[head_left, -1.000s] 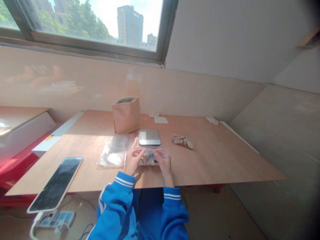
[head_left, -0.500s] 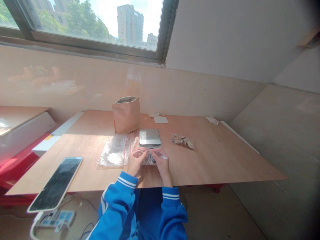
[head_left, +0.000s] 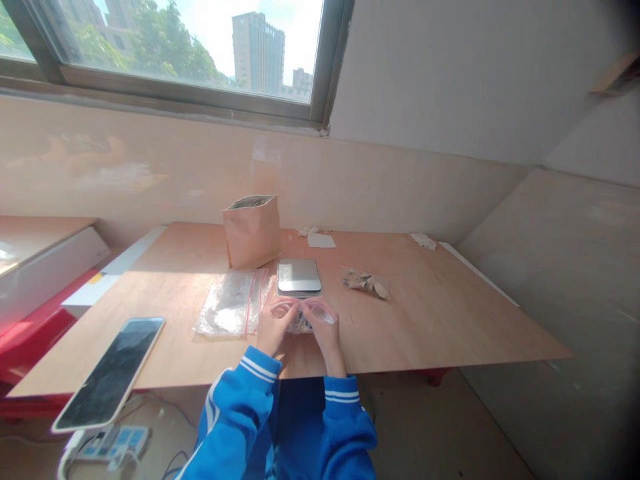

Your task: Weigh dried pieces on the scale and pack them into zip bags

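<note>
Between both hands is a small clear zip bag point(head_left: 302, 325) with a pink-red seal strip and some dark and pale bits in it. My left hand point(head_left: 273, 328) pinches its top edge from the left, and my right hand point(head_left: 325, 331) pinches it from the right, with the thumbs nearly touching at the middle. Just beyond the bag lies a flat silver scale point(head_left: 299, 275). Flat clear zip bags point(head_left: 225, 303) lie beside my left hand. To the right of the scale, a filled zip bag point(head_left: 366, 283) holds pale and dark pieces.
An open brown paper bag point(head_left: 253, 233) stands behind the scale. A white paper slip point(head_left: 321, 240) and crumpled scraps point(head_left: 423, 241) lie toward the back. At front left a large phone or tablet point(head_left: 111, 375) overhangs the table edge, above a power strip point(head_left: 114, 443).
My hands have drawn closer together along the bag's top edge, the left one shifting right until the thumbs nearly meet. Nothing else on the table has moved.
</note>
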A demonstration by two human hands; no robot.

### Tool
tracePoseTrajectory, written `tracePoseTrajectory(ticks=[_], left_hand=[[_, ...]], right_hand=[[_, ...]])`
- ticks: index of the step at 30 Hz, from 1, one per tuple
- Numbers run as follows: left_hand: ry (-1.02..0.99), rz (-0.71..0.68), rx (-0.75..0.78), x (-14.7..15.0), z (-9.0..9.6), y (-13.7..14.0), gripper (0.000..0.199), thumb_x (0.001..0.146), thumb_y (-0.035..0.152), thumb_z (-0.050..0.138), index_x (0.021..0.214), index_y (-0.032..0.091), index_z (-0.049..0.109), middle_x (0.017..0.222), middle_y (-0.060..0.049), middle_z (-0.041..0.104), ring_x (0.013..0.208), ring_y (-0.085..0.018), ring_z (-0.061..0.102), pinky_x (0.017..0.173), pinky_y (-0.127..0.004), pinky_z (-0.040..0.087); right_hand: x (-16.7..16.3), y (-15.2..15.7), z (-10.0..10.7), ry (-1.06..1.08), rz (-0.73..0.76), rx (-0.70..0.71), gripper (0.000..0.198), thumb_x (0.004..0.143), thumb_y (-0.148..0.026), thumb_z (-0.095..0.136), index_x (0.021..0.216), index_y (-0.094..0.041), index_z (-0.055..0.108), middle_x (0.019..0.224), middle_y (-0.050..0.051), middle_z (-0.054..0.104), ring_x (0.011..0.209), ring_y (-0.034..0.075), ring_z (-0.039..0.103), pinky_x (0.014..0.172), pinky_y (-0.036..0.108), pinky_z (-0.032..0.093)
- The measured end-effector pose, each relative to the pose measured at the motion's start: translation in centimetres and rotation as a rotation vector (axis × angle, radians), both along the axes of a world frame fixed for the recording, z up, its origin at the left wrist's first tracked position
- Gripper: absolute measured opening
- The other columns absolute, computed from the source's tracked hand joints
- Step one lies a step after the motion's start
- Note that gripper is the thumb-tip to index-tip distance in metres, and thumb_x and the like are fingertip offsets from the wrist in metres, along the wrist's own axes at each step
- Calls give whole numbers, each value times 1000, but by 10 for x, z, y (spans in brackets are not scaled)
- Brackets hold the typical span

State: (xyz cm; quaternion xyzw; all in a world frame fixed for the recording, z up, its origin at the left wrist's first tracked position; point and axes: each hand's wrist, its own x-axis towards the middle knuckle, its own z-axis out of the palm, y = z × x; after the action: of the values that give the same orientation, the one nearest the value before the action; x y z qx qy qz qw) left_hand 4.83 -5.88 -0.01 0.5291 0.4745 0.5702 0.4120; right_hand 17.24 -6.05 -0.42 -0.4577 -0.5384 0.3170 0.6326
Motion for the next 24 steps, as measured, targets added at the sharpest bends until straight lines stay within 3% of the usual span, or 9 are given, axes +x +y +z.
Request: tracePoseTrajectory(ticks=[4, 11, 18, 22, 24], left_hand=[[-29, 74, 7, 9, 5, -3, 27, 72, 41, 72, 82, 15, 72, 83, -8, 73, 78, -19, 68, 73, -29, 53], [-178, 110, -51, 14, 19, -2, 29, 66, 41, 75, 74, 14, 74, 79, -10, 73, 80, -22, 68, 75, -32, 53], [-317, 93, -133, 12, 11, 4, 44, 71, 52, 69, 90, 12, 73, 85, -9, 74, 79, -21, 69, 75, -30, 53], [-372, 91, -197, 14, 11, 7, 55, 75, 57, 63, 107, 12, 69, 76, -8, 73, 69, -21, 69, 69, -33, 55], [-359, 81, -208, 16, 13, 9, 54, 79, 57, 59, 106, 12, 70, 74, -8, 73, 69, -22, 69, 69, -34, 55]], right_hand=[[0, -2, 5, 8, -75, 11, 17, 77, -34, 68, 75, -17, 71, 74, 3, 68, 72, 17, 64, 69, 28, 51], [7, -5, 7, 142, -169, -92, 26, 77, -41, 68, 76, -16, 74, 73, 6, 73, 72, 20, 67, 69, 30, 52], [8, -9, 13, 191, -262, -152, 54, 87, -60, 46, 77, -12, 69, 61, 8, 70, 50, 15, 60, 48, 24, 44], [14, -8, 14, 209, -308, -171, 60, 89, -64, 38, 71, -14, 66, 59, 8, 69, 53, 18, 64, 53, 26, 48], [19, -6, 16, 198, -311, -175, 62, 90, -64, 35, 69, -14, 66, 60, 9, 70, 57, 20, 66, 59, 28, 51]])
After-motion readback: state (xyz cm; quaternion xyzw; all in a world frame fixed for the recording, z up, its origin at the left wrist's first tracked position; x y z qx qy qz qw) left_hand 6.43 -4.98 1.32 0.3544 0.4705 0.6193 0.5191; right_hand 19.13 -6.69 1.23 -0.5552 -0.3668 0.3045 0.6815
